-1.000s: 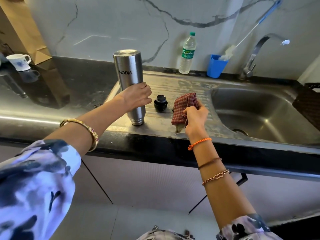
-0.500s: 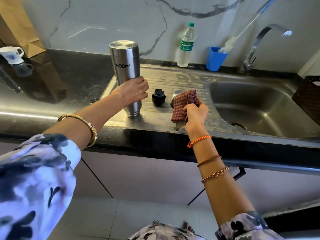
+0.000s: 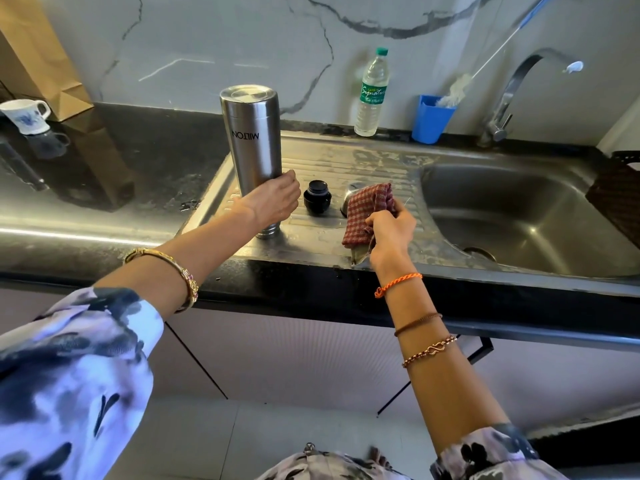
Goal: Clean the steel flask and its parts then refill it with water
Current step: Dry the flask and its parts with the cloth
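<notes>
Two hands are working at a kitchen drainboard (image 3: 346, 157): the left hand (image 3: 270, 202) is gripping the lower body of an upside-down steel flask (image 3: 252, 140) standing there, while the right hand (image 3: 391, 230) is clutching a checked cloth (image 3: 367, 209) over a steel cap (image 3: 348, 195). Just between them, a black stopper (image 3: 317, 197) is sitting upright.

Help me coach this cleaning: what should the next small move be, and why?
Probably bring the checked cloth in the right hand over to wipe the flask, which stands inverted on the drainboard, steadied by the left hand.
</notes>
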